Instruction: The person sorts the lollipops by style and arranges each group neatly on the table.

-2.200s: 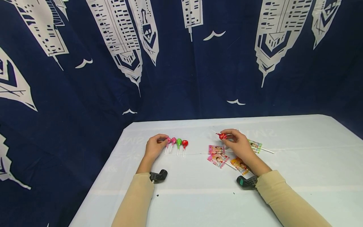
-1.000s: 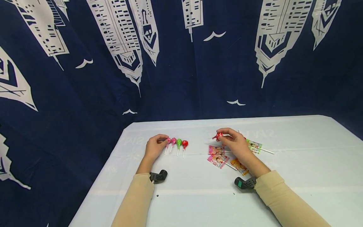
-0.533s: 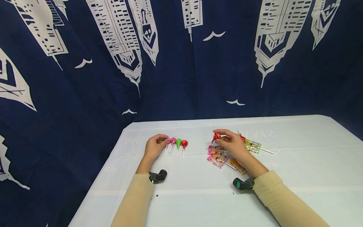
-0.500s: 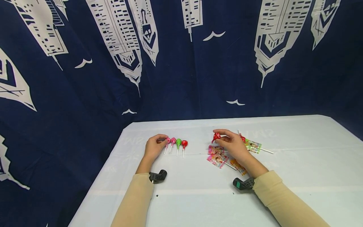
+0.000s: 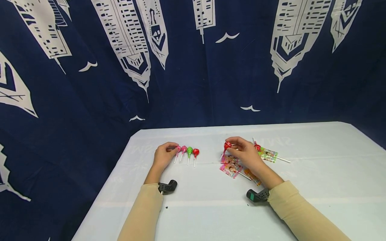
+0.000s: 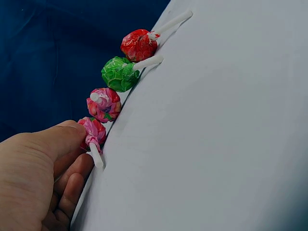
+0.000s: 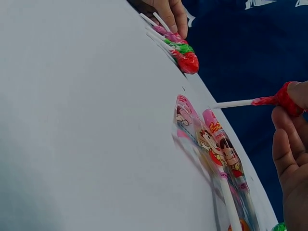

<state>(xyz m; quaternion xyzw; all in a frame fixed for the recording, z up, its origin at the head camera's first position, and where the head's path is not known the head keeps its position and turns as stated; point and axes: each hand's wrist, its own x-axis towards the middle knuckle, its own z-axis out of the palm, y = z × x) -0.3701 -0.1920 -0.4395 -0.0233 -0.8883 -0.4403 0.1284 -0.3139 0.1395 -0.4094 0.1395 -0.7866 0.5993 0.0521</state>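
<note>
My left hand (image 5: pixel 163 156) pinches the round head of a pink lollipop (image 6: pixel 94 132), the leftmost of a row on the white table. To its right lie a second pink lollipop (image 5: pixel 184 149), a green lollipop (image 5: pixel 189 150) and a red lollipop (image 5: pixel 196 152), sticks toward me. Between thumb and fingers, my right hand (image 5: pixel 245 154) holds another red lollipop (image 7: pixel 288 98) by its head, above the table. That one's white stick (image 7: pixel 233 104) points down and left in the head view. Part of its head is hidden by the thumb.
Flat-wrapped lollipops lie around the right hand: pink packets (image 5: pixel 231 170), an orange packet (image 5: pixel 252 176) and a green packet (image 5: pixel 268 154). Beside the green one shows a further red lollipop (image 5: pixel 257 146). A dark blue printed cloth (image 5: pixel 187 100) hangs behind the table (image 5: pixel 205 217).
My right hand has shifted a little left, and the red lollipop in it has turned, its stick swinging from up-left to down-left. The left hand and the row stay put.
</note>
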